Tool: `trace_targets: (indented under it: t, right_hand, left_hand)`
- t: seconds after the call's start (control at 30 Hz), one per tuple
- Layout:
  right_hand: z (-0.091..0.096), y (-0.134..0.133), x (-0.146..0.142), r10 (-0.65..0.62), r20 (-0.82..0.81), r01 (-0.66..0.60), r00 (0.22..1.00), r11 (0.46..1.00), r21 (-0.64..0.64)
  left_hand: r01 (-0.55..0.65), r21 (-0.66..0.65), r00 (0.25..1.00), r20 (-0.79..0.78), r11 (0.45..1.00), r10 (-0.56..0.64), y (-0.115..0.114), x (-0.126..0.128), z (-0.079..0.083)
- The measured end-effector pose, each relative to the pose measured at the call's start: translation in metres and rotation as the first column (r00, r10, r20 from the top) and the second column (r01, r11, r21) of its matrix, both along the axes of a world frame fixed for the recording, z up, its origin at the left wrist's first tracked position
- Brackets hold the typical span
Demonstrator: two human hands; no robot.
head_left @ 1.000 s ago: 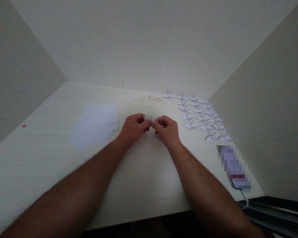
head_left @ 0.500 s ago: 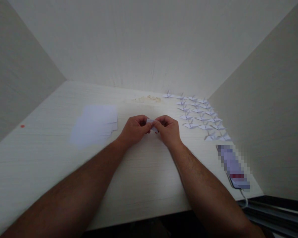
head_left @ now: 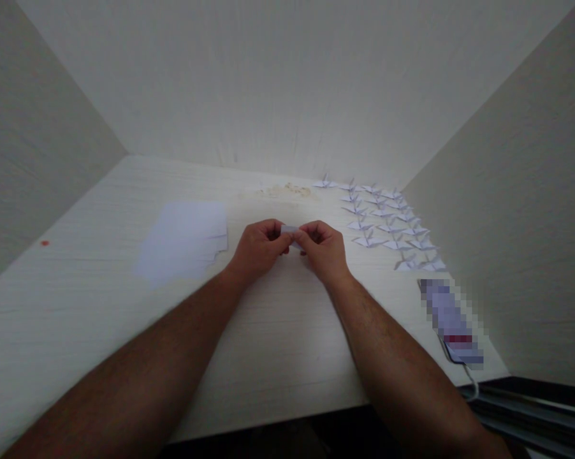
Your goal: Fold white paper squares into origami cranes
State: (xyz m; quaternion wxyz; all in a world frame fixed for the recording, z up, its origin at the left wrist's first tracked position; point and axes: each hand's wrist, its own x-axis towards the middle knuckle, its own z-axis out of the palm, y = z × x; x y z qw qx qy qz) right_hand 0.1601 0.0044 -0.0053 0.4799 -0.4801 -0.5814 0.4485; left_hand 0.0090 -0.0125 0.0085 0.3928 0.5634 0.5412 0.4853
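Observation:
Both my hands meet over the middle of a pale wooden desk (head_left: 101, 319). My left hand (head_left: 259, 248) and my right hand (head_left: 323, 250) pinch a small folded piece of white paper (head_left: 289, 232) between their fingertips. Most of the paper is hidden by my fingers. A stack of white paper sheets (head_left: 185, 239) lies flat just left of my left hand. Several small folded paper cranes (head_left: 387, 226) stand in rows to the right of my right hand.
A phone (head_left: 452, 322), pixelated, lies at the right edge with a cable running off the front. Walls close in the desk on the left, back and right. A brownish stain (head_left: 287, 189) marks the desk near the back wall. A small red dot (head_left: 44, 243) sits far left.
My fingers have shifted slightly on the folded paper, which shows less between them now. The hands stay in the same spot.

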Motion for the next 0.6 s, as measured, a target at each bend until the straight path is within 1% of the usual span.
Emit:
trace_targets:
  t: [0.1, 0.2, 0.3, 0.4, 0.5, 0.6]
  right_hand:
    - [0.001, 0.0, 0.001, 0.022, 0.078, -0.024, 0.997, 1.0, 0.014]
    - [0.003, -0.001, 0.002, 0.007, 0.111, -0.012, 0.994, 0.999, 0.04]
    - [0.003, 0.0, 0.001, 0.014, 0.121, -0.016, 0.993, 1.0, 0.015]
    - [0.001, 0.0, 0.001, 0.054, 0.163, -0.052, 0.985, 0.999, -0.013]
    - [0.002, -0.001, 0.001, 0.059, 0.201, -0.059, 0.978, 0.998, -0.003]
    - [0.002, -0.002, 0.0, 0.041, 0.172, -0.042, 0.984, 0.999, 0.002]
  left_hand:
    - [-0.052, -0.019, 0.995, 0.081, 0.998, 0.054, 0.001, 0.0, 0.001]
    - [-0.03, -0.014, 0.991, 0.127, 0.999, 0.031, 0.002, 0.0, -0.001]
    - [-0.032, -0.001, 0.985, 0.172, 0.999, 0.031, 0.003, -0.001, -0.004]
    - [-0.051, -0.004, 0.968, 0.247, 0.999, 0.051, 0.004, -0.001, -0.007]
    - [-0.028, -0.003, 0.944, 0.329, 1.0, 0.027, 0.006, -0.001, -0.01]
    - [0.006, -0.001, 0.927, 0.376, 1.0, -0.006, 0.007, -0.001, -0.011]
